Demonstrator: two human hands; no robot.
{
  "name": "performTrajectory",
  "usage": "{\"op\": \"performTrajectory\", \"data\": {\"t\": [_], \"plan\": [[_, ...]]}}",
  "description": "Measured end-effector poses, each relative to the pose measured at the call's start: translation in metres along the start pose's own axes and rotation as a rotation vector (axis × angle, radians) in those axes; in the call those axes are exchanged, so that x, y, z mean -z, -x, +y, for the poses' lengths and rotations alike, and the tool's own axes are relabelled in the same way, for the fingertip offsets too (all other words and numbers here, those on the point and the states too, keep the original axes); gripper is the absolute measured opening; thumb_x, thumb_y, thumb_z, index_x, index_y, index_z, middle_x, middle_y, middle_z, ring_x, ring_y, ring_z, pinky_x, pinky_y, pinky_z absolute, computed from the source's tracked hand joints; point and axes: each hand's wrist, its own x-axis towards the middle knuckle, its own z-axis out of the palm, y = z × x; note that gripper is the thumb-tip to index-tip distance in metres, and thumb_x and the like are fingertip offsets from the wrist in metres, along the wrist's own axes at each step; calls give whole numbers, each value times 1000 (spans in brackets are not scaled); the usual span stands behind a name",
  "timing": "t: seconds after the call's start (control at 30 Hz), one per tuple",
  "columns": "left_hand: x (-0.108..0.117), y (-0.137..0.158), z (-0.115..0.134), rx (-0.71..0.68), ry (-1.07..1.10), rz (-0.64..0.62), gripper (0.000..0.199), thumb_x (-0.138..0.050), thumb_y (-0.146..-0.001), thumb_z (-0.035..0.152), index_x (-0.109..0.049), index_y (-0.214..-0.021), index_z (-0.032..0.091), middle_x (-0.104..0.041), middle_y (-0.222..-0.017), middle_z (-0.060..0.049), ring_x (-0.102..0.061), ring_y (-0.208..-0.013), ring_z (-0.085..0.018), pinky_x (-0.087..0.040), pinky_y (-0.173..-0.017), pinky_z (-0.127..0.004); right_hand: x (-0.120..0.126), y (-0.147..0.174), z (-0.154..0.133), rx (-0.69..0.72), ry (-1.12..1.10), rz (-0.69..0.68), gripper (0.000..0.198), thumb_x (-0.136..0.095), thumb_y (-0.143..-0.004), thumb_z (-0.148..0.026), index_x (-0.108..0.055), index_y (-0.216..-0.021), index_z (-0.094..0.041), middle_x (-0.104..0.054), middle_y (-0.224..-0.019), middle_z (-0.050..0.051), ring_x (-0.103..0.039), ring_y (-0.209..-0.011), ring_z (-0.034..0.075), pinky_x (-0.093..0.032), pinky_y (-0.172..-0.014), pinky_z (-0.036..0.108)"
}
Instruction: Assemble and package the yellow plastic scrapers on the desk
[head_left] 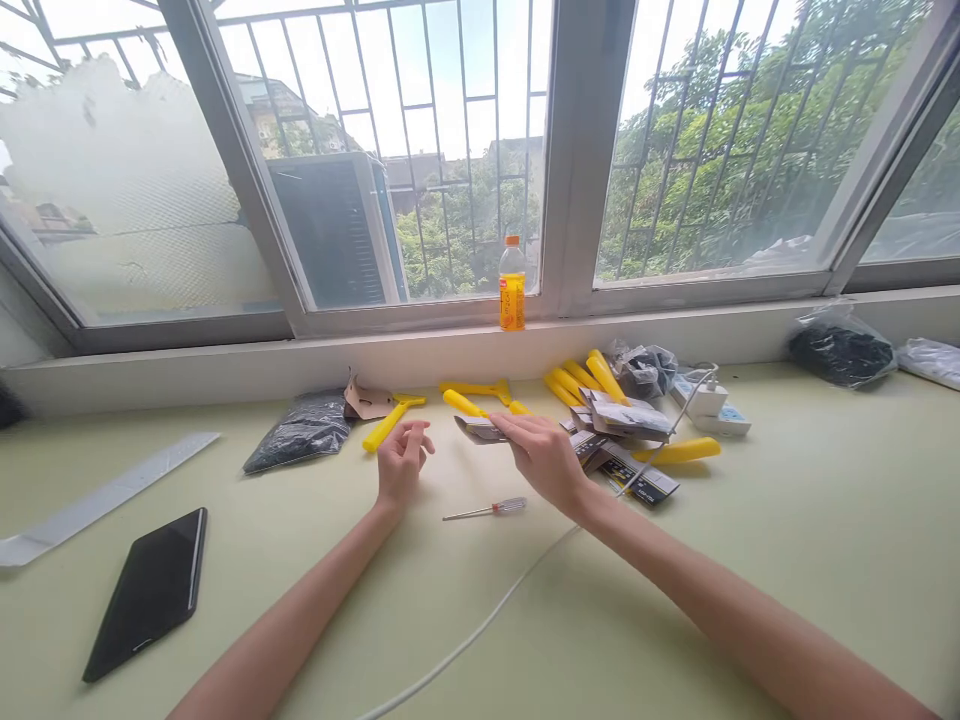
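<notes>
1 card packet (478,431) sits gripped in the right hand (546,458); left hand (403,463) half open, empty.

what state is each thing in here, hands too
left hand: fingers loosely curled, nothing visibly held
right hand: closed on a printed card
yellow scraper by the left hand: lying flat
screwdriver: lying on its side
black device: lying flat, screen dark
bottle: upright, capped, partly full
white cable: slack, curving across the table
</notes>
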Motion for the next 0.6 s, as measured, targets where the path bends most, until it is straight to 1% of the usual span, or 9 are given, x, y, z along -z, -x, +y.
{"op": "performTrajectory", "data": {"t": [0.07,0.13,0.2,0.23,0.3,0.4,0.47,0.53,0.6], "plan": [[20,-16,-5,-59,-206,155,40,-59,-89,57,-66,-97,19,-66,-75,-2,-44,-54,-9,-32,-53,-24,11,-7,16,-30,130,32,45,-46,-96,-2,-73,-126,-22,-72,-126,7,-68,-115,23,-50,-101,41],[42,-30,-10,-135,-506,301,32,-58,-90,51,-68,-94,21,-71,-89,-5,-54,-68,-14,-38,-62,-26,17,-9,33,-80,272,20,43,-49,-94,-1,-76,-121,-21,-71,-126,9,-67,-117,26,-48,-100,44],[60,-40,-15,-249,-773,390,27,-53,-92,44,-68,-98,23,-71,-102,-7,-61,-90,-21,-44,-76,-31,20,-5,47,-116,427,-56,44,-47,-92,2,-76,-118,-18,-70,-128,11,-63,-122,29,-44,-103,47],[66,-42,-17,-277,-870,423,26,-52,-92,41,-68,-101,23,-71,-108,-8,-61,-100,-25,-46,-84,-35,20,-2,53,-135,497,-108,45,-46,-91,4,-76,-117,-17,-70,-129,11,-61,-125,29,-41,-107,48],[71,-45,-21,-289,-1009,444,30,-53,-90,38,-66,-112,22,-67,-121,-11,-59,-115,-30,-46,-95,-42,19,5,62,-184,609,-214,46,-44,-90,5,-76,-117,-14,-70,-128,12,-59,-125,28,-32,-116,49],[70,-48,-26,-275,-1111,432,44,-53,-90,39,-60,-129,21,-59,-137,-14,-54,-127,-34,-46,-104,-49,22,10,68,-296,697,-365,46,-46,-87,4,-73,-122,-11,-71,-121,14,-61,-118,26,-20,-124,46],[70,-52,-28,-249,-1110,435,51,-52,-90,41,-55,-136,20,-56,-142,-16,-52,-131,-36,-45,-107,-52,25,8,68,-374,719,-461,45,-46,-86,3,-72,-121,-9,-70,-118,15,-61,-118,26,-17,-125,45],[72,-57,-29,-204,-1063,443,56,-52,-90,42,-52,-141,18,-54,-145,-17,-50,-134,-36,-44,-112,-51,27,2,64,-435,741,-532,41,-46,-88,1,-73,-118,-9,-66,-126,18,-57,-126,29,-18,-124,48],[75,-62,-29,-136,-1000,438,62,-51,-89,45,-49,-144,17,-55,-146,-18,-51,-135,-35,-44,-114,-50,25,-3,52,-468,765,-547,42,-47,-89,-2,-70,-123,-6,-55,-143,24,-47,-138,34,-20,-123,52]]}}
